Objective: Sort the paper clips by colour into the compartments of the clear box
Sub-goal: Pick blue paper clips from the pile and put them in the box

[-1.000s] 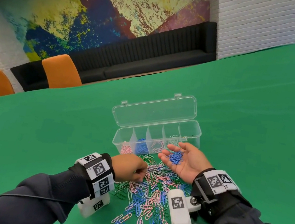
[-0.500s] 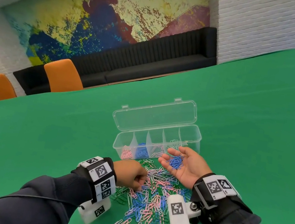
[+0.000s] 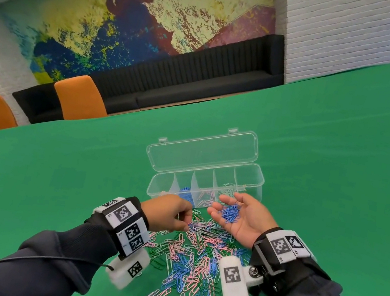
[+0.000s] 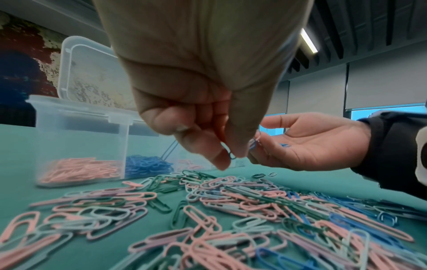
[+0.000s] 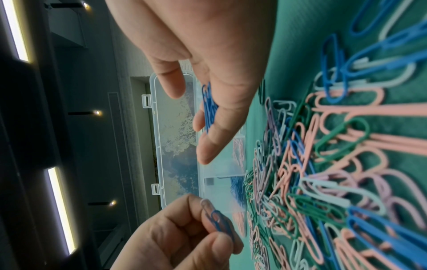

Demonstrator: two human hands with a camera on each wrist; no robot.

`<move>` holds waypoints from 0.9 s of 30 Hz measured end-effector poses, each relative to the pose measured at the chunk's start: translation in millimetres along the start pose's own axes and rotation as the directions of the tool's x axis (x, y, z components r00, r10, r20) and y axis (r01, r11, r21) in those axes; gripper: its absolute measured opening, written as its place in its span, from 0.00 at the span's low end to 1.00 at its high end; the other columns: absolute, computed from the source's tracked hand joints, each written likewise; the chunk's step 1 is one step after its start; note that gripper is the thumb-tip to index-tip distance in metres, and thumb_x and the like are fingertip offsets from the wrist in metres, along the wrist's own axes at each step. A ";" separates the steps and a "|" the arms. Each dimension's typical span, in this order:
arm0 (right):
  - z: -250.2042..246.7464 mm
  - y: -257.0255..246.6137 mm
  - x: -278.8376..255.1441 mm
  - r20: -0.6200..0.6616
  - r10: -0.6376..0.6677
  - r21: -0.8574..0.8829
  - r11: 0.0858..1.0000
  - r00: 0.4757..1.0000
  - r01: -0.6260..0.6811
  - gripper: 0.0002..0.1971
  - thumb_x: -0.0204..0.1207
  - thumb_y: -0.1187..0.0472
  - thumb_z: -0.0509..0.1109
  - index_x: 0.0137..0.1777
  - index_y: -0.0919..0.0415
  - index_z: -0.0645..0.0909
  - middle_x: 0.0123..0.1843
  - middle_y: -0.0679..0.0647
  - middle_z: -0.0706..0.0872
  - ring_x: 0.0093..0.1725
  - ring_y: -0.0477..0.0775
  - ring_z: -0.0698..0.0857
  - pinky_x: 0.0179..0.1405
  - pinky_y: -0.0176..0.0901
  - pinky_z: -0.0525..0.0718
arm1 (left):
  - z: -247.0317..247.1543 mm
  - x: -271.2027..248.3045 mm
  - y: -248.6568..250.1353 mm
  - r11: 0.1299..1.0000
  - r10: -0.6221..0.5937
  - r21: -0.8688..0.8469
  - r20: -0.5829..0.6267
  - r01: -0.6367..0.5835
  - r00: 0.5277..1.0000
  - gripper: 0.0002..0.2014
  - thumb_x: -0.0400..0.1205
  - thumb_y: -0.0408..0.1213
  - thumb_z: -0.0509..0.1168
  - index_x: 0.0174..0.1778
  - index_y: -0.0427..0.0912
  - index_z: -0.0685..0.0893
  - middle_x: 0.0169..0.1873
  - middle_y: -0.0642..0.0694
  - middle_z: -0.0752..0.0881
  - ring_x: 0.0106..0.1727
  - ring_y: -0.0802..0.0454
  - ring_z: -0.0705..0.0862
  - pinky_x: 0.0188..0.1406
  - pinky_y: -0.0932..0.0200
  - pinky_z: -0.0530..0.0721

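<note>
Green felt covers the surface (image 3: 331, 151), where thin looped paper clips (image 3: 196, 255) in pink, blue, green and white lie tangled in a loose heap. Behind the heap stands the clear box (image 3: 207, 189), hard see-through plastic, long and divided, its lid tipped back; pink and blue clips fill its two leftmost compartments. The left hand (image 3: 166, 213) hangs curled just above the heap, pinching a blue clip (image 5: 219, 222) between thumb and forefinger. The right hand (image 3: 241, 217), palm up with loose fingers, cradles a bunch of blue clips (image 3: 229, 212) just before the box.
</note>
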State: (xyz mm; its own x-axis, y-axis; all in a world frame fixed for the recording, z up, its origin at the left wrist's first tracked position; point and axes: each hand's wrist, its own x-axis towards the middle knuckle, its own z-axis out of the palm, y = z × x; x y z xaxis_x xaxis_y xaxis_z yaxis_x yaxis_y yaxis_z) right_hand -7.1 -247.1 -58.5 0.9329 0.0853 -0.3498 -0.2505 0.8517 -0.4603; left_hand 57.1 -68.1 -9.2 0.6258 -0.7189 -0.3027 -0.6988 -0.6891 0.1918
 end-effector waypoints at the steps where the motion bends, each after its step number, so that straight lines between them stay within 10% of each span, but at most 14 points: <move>1: -0.3 0.0 0.1 -0.003 0.001 0.000 1.000 1.000 -0.001 0.17 0.85 0.58 0.53 0.45 0.71 0.75 0.42 0.68 0.78 0.44 0.66 0.80 0.24 0.48 0.88 | 0.8 -0.7 0.1 1.000 0.002 -0.003 -0.011 -0.002 1.000 0.06 0.80 0.34 0.67 0.41 0.47 0.77 0.29 0.60 0.78 0.28 0.64 0.76 0.31 0.76 0.73; 11: -0.1 -0.5 -1.3 -0.016 -0.004 -0.025 1.000 1.000 0.004 0.17 0.85 0.58 0.53 0.45 0.71 0.75 0.41 0.68 0.79 0.43 0.66 0.81 0.24 0.47 0.88 | 4.8 -4.1 -1.2 0.979 -0.027 -0.205 -0.150 -0.004 0.988 0.11 0.79 0.27 0.64 0.50 0.48 0.75 0.33 0.56 0.83 0.23 0.63 0.77 0.29 0.69 0.78; 16: 0.2 4.3 1.8 -0.021 0.027 -0.058 0.998 0.999 -0.029 0.16 0.85 0.58 0.54 0.45 0.71 0.75 0.43 0.69 0.79 0.41 0.67 0.81 0.28 0.52 0.88 | -6.6 1.1 20.0 0.834 -0.057 -0.532 -0.350 -0.149 0.935 0.12 0.79 0.25 0.67 0.46 0.47 0.76 0.36 0.50 0.83 0.26 0.60 0.79 0.29 0.68 0.79; 22: 0.1 0.6 0.0 -0.008 0.068 0.002 0.998 0.998 -0.068 0.17 0.85 0.57 0.54 0.50 0.72 0.75 0.46 0.70 0.79 0.45 0.71 0.82 0.31 0.56 0.88 | -14.5 -5.1 3.3 0.863 -0.164 -0.499 -0.427 -0.081 0.889 0.05 0.81 0.32 0.66 0.47 0.47 0.78 0.42 0.51 0.85 0.28 0.63 0.82 0.30 0.72 0.78; 27: -0.2 1.0 -2.0 -0.003 0.074 -0.001 0.997 0.997 -0.074 0.17 0.85 0.56 0.54 0.53 0.71 0.76 0.45 0.69 0.80 0.46 0.70 0.84 0.38 0.54 0.88 | 1.3 -32.0 -41.6 0.602 -0.453 -0.791 -0.452 -0.110 0.768 0.05 0.84 0.29 0.60 0.48 0.42 0.79 0.40 0.46 0.87 0.29 0.58 0.82 0.27 0.67 0.78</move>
State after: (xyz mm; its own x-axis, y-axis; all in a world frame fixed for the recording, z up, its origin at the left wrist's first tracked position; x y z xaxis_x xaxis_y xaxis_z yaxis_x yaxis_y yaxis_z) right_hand -9.2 -246.5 -58.5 0.9113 0.1464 -0.3849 -0.3188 0.8425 -0.4342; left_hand 65.7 -16.3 -8.8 0.9541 -0.2815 0.1027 -0.2159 -0.4083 0.8869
